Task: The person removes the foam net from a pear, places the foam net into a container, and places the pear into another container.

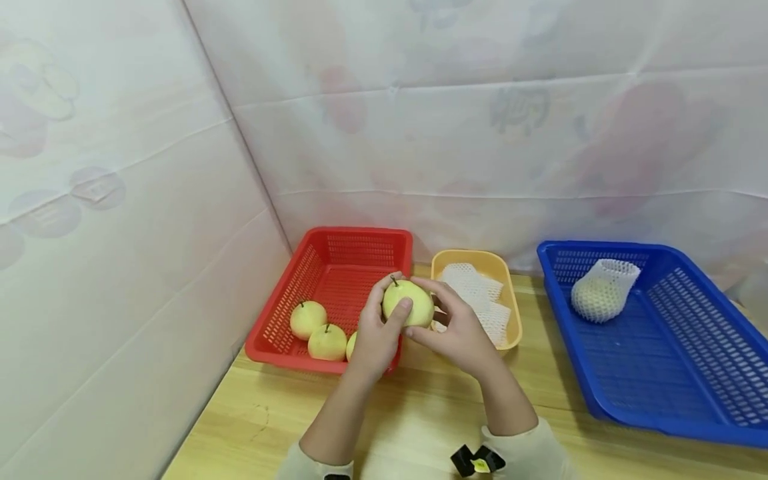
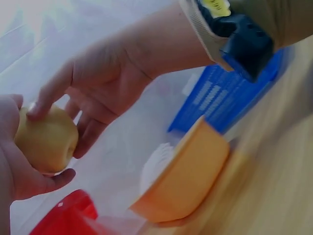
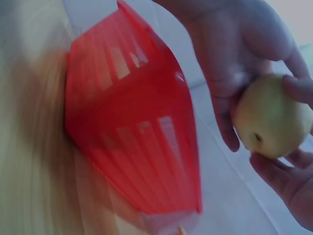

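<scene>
A round yellow-green pear (image 1: 418, 301) with a short dark stem is held up between both hands, over the right side of the red basket (image 1: 414, 241). My left hand (image 1: 373, 339) grips it from the left, thumb across its front. On the other side, my right hand (image 1: 459, 328) holds it between thumb and fingers. The pear's dimpled underside shows in the right wrist view. More pears (image 1: 327, 343) sit at the near end of the red basket, one partly hidden behind the left hand.
Right of the red basket, a small yellow-orange tray (image 1: 515, 328) holds white foam net sleeves (image 1: 471, 285). Farther right, a blue basket (image 1: 579, 373) contains a net-wrapped pear (image 1: 599, 297). All stand on a wooden table (image 1: 240, 417) against a fabric-covered wall (image 1: 456, 147).
</scene>
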The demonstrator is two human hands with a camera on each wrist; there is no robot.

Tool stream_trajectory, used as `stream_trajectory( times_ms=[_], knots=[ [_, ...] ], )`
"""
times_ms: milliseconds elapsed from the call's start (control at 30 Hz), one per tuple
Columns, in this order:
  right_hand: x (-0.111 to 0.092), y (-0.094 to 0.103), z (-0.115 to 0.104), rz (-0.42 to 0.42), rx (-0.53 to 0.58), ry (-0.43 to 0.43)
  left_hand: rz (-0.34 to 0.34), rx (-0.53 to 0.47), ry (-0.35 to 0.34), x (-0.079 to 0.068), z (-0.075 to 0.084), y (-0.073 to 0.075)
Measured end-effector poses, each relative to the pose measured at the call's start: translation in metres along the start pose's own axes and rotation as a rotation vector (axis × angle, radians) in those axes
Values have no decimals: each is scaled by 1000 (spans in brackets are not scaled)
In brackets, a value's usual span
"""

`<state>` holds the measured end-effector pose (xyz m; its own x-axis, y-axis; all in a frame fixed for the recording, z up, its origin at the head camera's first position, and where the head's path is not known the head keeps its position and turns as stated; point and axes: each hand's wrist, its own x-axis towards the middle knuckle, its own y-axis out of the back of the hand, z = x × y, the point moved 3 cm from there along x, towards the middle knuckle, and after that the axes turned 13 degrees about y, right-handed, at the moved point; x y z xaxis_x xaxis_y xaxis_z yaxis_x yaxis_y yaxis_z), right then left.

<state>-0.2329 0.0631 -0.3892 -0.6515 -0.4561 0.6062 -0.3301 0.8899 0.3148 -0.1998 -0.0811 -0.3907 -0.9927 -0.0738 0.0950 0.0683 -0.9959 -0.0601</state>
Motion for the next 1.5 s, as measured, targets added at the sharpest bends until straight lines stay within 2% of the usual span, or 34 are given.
stream_trajectory(
  times_ms=[200, 367, 533, 667, 767, 900, 967, 1067, 1133, 1267, 1333, 1500],
  knots=[
    [9, -20, 0, 121, -79, 28, 85, 177, 40, 3, 5, 18],
    [10, -32, 1, 134, -107, 42, 94, 217, 93, 5, 6, 27],
    [10, -39, 4, 134, -145, 82, 87, 219, 99, 7, 4, 31],
    [9, -42, 5, 165, -170, 134, 88, 221, 96, 8, 3, 32],
    [9, -44, 7, 192, -202, 176, 124, 292, 97, 7, 3, 32],
    [8, -45, 7, 185, -225, 198, 180, 379, 85, 8, 2, 32],
    [7, -44, 7, 169, -200, 178, 176, 363, 78, 9, 3, 34],
    [7, -41, 6, 146, -130, 144, 130, 313, 80, 10, 4, 39],
    [8, -39, -3, 134, -90, 123, 84, 275, 84, 10, 6, 42],
    [11, -37, -21, 139, -79, 124, 15, 225, 88, 10, 7, 43],
    [11, -37, -21, 158, -95, 142, 15, 225, 74, 10, 7, 42],
    [7, -40, -1, 183, -110, 162, 85, 307, 54, 12, 6, 44]
  ],
)
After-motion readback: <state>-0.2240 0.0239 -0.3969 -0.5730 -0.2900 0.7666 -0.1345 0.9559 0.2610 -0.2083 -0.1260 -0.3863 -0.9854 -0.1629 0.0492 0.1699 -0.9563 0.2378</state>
